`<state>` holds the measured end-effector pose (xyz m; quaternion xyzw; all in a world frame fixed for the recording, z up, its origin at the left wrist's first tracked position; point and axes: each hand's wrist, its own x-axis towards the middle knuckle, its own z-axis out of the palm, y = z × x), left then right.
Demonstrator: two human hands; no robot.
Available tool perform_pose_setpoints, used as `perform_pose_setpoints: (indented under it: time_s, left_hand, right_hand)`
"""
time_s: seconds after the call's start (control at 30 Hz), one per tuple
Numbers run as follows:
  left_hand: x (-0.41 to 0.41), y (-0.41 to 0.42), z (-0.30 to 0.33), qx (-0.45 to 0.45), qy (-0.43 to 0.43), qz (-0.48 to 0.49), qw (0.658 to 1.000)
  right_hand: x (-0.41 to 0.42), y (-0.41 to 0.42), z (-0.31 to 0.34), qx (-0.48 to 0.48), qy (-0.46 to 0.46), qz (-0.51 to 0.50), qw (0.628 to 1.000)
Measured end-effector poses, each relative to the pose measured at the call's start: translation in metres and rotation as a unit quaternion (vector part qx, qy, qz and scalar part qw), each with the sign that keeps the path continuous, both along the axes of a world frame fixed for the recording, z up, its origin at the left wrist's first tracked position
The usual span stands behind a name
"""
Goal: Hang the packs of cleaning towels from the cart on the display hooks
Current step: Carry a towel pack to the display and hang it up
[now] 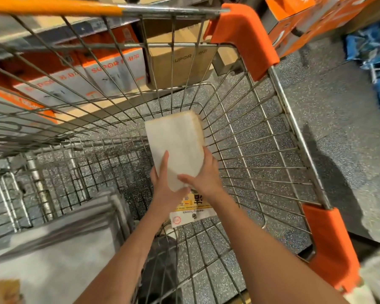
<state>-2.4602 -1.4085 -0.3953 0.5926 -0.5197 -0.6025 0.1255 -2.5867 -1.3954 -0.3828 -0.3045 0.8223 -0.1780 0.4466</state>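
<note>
A pack of white cleaning towels [176, 141] with a yellow and white label end lies inside the wire cart [294, 137], above the cart floor. My left hand [162, 183] grips the pack's left side, thumb on top. My right hand [204, 174] grips its right side, thumb across the near end. The label header [191, 209] shows below my wrists. No display hooks are in view.
The cart has orange corner guards [244, 38] and an orange handle bar [53, 6]. Grey flat packs [59, 238] lie stacked in the cart's near left. Supor boxes [112, 73] stand on a low shelf beyond. Blue packs [373, 55] lie on the speckled floor at right.
</note>
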Motion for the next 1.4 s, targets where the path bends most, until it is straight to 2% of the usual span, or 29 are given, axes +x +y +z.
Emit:
perform_pose_setpoints:
  time_s: [0.23, 0.47, 0.6, 0.73, 0.97, 1.2, 1.4]
  left_hand:
    - [0.013, 0.000, 0.005, 0.022, -0.013, -0.034, 0.999]
    - [0.021, 0.014, 0.010, 0.071, 0.140, 0.015, 0.988]
    - [0.022, 0.014, 0.030, 0.069, 0.147, 0.048, 0.986]
    - [0.023, 0.006, 0.063, 0.045, 0.183, 0.048, 0.981]
    - [0.044, -0.001, 0.152, 0.030, 0.241, 0.055, 0.969]
    - [0.065, 0.022, 0.235, -0.016, 0.290, 0.119, 0.949]
    - [0.058, 0.037, 0.300, -0.057, 0.325, 0.183, 0.926]
  right_hand:
    - [0.007, 0.011, 0.000, -0.005, -0.110, -0.132, 0.985]
    - [-0.005, 0.002, 0.013, 0.024, -0.120, -0.062, 0.991]
    - [-0.007, -0.006, 0.033, 0.010, -0.113, -0.014, 0.993]
    - [-0.009, -0.010, 0.060, -0.021, -0.131, -0.008, 0.991]
    - [0.001, -0.005, 0.137, -0.062, -0.175, 0.034, 0.982]
    - [0.003, 0.022, 0.245, -0.126, -0.168, 0.091, 0.974]
    - [0.015, 0.090, 0.326, -0.232, -0.136, -0.015, 0.963]
